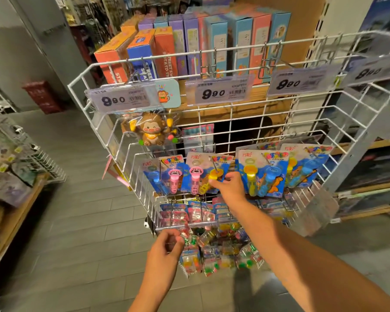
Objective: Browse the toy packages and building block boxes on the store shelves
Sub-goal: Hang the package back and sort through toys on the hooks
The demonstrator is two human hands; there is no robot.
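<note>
A white wire rack (95,64) hangs toy packages on hooks. My right hand (229,188) reaches into its middle row and pinches a blue carded bubble-toy package (206,170) holding pink and yellow wands. My left hand (167,246) hangs lower, fingers curled at the edge of the bottom row of small clear packets (221,248); whether it holds one I cannot tell. A bagged monkey toy (152,129) hangs at the upper left. Building block boxes (189,46) stand upright in a row on the wooden shelf behind the rack.
Price tags (218,92) reading 9.90 line the rack's top wire. More carded bubble toys (263,172) hang to the right. A low wooden display (11,199) with goods stands on the left, a grey tiled floor (77,221) between. Shelves with dark boxes (374,167) sit on the right.
</note>
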